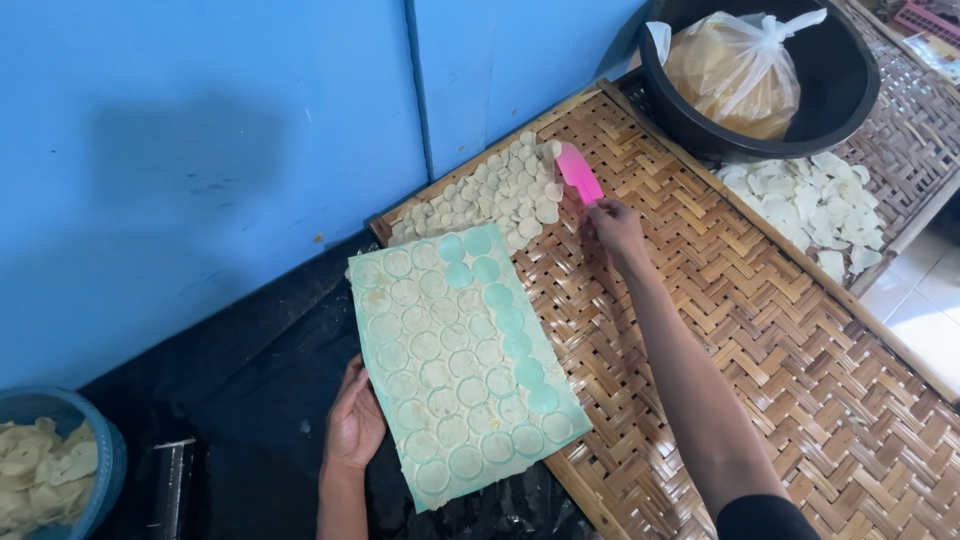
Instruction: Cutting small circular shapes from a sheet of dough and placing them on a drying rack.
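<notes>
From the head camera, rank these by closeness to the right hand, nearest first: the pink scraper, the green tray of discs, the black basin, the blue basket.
1. Pink scraper: held in the right hand, over the loose pile.
2. Green tray of discs: just left and below, propped by the left hand.
3. Black basin: upper right, holding a bag.
4. Blue basket: far lower left corner.
</notes>
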